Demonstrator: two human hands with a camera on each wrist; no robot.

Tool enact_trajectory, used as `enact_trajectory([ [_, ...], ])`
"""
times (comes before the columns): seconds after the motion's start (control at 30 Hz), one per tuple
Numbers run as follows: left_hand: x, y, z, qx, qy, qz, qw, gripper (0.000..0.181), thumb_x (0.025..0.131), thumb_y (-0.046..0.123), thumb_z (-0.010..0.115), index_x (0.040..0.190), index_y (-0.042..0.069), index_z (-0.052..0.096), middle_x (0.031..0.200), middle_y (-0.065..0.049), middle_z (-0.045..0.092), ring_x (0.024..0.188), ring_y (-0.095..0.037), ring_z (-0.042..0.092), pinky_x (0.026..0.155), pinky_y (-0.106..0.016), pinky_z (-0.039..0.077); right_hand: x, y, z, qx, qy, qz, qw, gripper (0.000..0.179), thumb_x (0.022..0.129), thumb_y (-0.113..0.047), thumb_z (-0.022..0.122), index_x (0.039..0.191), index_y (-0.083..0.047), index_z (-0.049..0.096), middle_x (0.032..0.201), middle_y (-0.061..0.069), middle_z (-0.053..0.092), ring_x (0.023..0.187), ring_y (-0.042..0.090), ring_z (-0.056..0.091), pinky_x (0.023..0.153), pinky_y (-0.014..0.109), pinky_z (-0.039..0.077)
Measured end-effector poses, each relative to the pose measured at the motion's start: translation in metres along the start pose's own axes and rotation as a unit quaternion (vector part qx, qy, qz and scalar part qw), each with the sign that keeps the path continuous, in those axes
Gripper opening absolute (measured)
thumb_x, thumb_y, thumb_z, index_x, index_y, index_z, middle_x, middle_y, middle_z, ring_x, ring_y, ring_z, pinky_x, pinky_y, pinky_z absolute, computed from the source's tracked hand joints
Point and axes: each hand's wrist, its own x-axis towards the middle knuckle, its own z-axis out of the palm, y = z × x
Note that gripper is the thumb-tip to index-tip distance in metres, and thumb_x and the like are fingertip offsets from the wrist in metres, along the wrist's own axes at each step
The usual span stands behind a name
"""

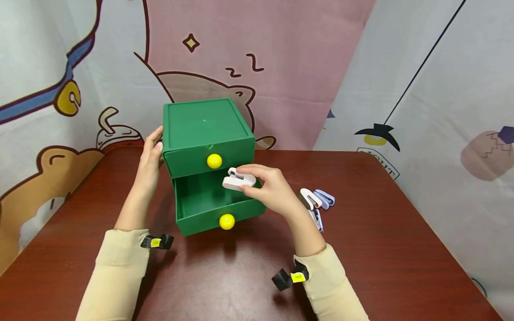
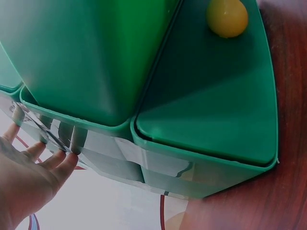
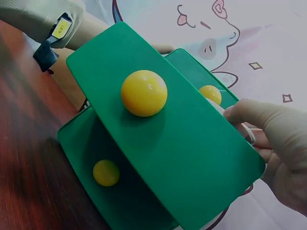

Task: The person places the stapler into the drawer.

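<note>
Fingers (image 1: 257,170) and thumb of the right hand (image 1: 275,189) pinch a white mini stapler (image 1: 237,181), its body between them and its nose jutting left beyond them, over the pulled-out drawer (image 1: 205,222), nearer that drawer's right edge. Right of it, toward the right edge of the tabletop (image 1: 241,285), three more mini staplers (image 1: 314,197) lie bunched. Extended fingers (image 2: 66,167) of the left hand (image 1: 149,167) touch the left side of the green cabinet (image 1: 205,127), which stands toward the tabletop's far edge. Behind hangs a cartoon-printed curtain (image 1: 305,67).

Cloth-lined nook: table (image 1: 385,267), cartoon hangings (image 1: 305,58)
</note>
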Motion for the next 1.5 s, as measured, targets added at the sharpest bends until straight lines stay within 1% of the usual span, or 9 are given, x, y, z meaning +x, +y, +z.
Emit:
enact_trajectory([
  [0.2,0.000,0.002,0.000,0.000,0.000,0.000,1.0000,0.055,0.100,0.032,0.036,0.152,0.014,0.026,0.150,-0.008,0.027,0.121,-0.022,0.040,0.098,-0.035,0.028,0.002,0.004,0.001,-0.054,-0.014,0.023,0.9982,0.032,0.083,-0.003,0.072,0.114,0.000,0.068,0.115,0.010,0.065,0.100,0.020,0.059,0.082,0.032,0.048],
  [0.4,0.000,0.001,0.000,0.004,0.002,-0.001,1.0000,0.055,0.100,0.031,0.036,0.152,0.013,0.026,0.149,-0.009,0.027,0.122,-0.021,0.039,0.097,-0.034,0.029,0.003,0.004,0.002,-0.101,-0.040,0.030,0.9937,0.031,0.084,-0.006,0.071,0.114,-0.001,0.069,0.113,0.010,0.066,0.104,0.020,0.059,0.088,0.034,0.046],
  [0.7,0.000,0.000,0.000,0.003,0.004,-0.002,1.0000,0.055,0.100,0.031,0.035,0.152,0.014,0.026,0.149,-0.009,0.027,0.122,-0.021,0.039,0.097,-0.035,0.029,0.006,-0.002,-0.001,-0.148,-0.103,0.057,0.9820,0.023,0.089,-0.010,0.067,0.110,-0.003,0.072,0.120,0.008,0.063,0.112,0.022,0.055,0.090,0.033,0.044],
  [0.87,0.000,-0.001,0.000,-0.001,0.005,0.000,1.0000,0.055,0.100,0.031,0.036,0.151,0.014,0.026,0.150,-0.008,0.027,0.121,-0.021,0.040,0.098,-0.036,0.028,0.006,-0.002,-0.002,-0.158,-0.113,0.053,0.9795,0.026,0.089,-0.012,0.068,0.113,-0.002,0.070,0.121,0.006,0.062,0.117,0.022,0.052,0.097,0.035,0.040],
  [1.03,0.000,-0.001,0.000,-0.003,0.003,0.000,1.0000,0.055,0.100,0.031,0.036,0.151,0.013,0.026,0.150,-0.009,0.027,0.121,-0.021,0.041,0.098,-0.035,0.029,0.004,-0.002,-0.001,-0.130,-0.081,0.043,0.9873,0.030,0.087,-0.012,0.070,0.116,-0.003,0.069,0.118,0.003,0.064,0.114,0.018,0.054,0.095,0.034,0.041],
  [1.2,0.001,-0.003,0.000,-0.006,0.001,0.004,1.0000,0.055,0.100,0.031,0.036,0.151,0.013,0.026,0.149,-0.010,0.028,0.122,-0.021,0.039,0.097,-0.034,0.029,-0.001,-0.003,-0.006,-0.101,-0.010,0.012,0.9948,0.031,0.085,-0.012,0.073,0.116,-0.007,0.069,0.116,0.001,0.064,0.109,0.016,0.056,0.089,0.036,0.045],
  [1.27,0.001,-0.003,0.000,-0.008,0.000,0.006,1.0000,0.055,0.100,0.031,0.035,0.151,0.012,0.026,0.148,-0.010,0.028,0.122,-0.021,0.039,0.096,-0.033,0.030,-0.003,-0.003,-0.010,-0.098,0.020,-0.005,0.9949,0.031,0.084,-0.011,0.074,0.114,-0.006,0.069,0.114,0.002,0.065,0.105,0.017,0.058,0.087,0.036,0.046],
  [1.33,0.001,-0.003,0.000,-0.006,-0.001,0.008,0.9999,0.055,0.100,0.031,0.036,0.151,0.013,0.026,0.147,-0.010,0.029,0.122,-0.021,0.039,0.095,-0.032,0.031,-0.006,-0.004,-0.014,-0.095,0.043,-0.019,0.9943,0.031,0.083,-0.009,0.075,0.113,-0.004,0.069,0.112,0.003,0.066,0.103,0.019,0.060,0.089,0.035,0.046],
  [1.5,0.002,-0.003,0.000,-0.003,-0.001,0.007,1.0000,0.055,0.100,0.031,0.035,0.151,0.013,0.026,0.147,-0.009,0.030,0.122,-0.021,0.039,0.095,-0.033,0.030,-0.013,-0.001,-0.026,-0.093,0.091,-0.029,0.9910,0.032,0.082,-0.008,0.076,0.113,-0.005,0.070,0.106,0.003,0.067,0.098,0.019,0.061,0.085,0.035,0.047],
])
